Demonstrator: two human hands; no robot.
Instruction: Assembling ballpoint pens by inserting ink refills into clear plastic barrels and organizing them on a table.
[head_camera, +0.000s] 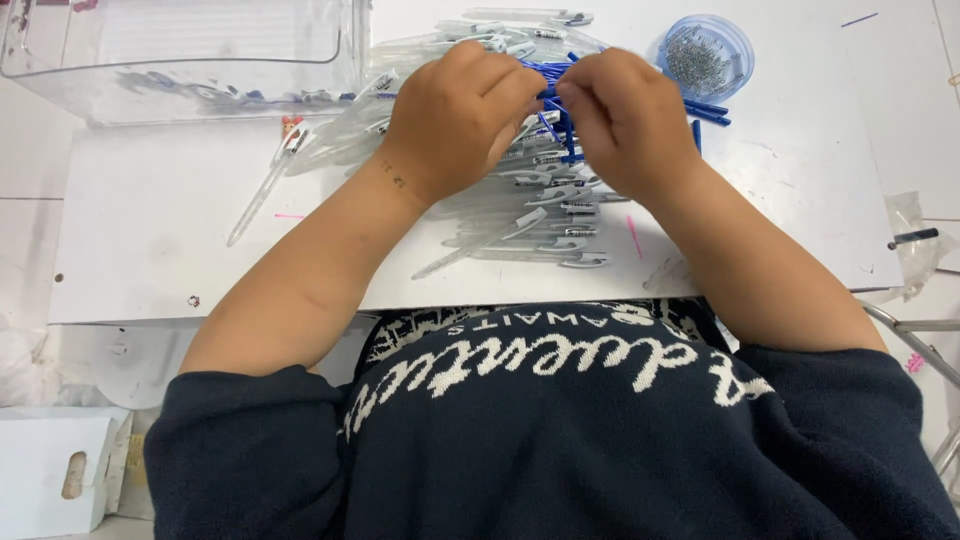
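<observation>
My left hand (455, 115) and my right hand (625, 120) meet over a heap of clear pen barrels (530, 215) on a white board (160, 230). Between the fingertips sits a bunch of thin blue refills (555, 85); both hands have fingers curled around them. More blue refills (708, 112) stick out to the right of my right hand. The fingertips hide what exactly is pinched. One clear barrel (262, 195) lies apart on the left.
A clear plastic bin (180, 60) stands at the back left. A round blue tub of small metal springs (705, 55) sits at the back right. A white cardboard box (55, 470) is at lower left, a clear bag (915, 245) at right.
</observation>
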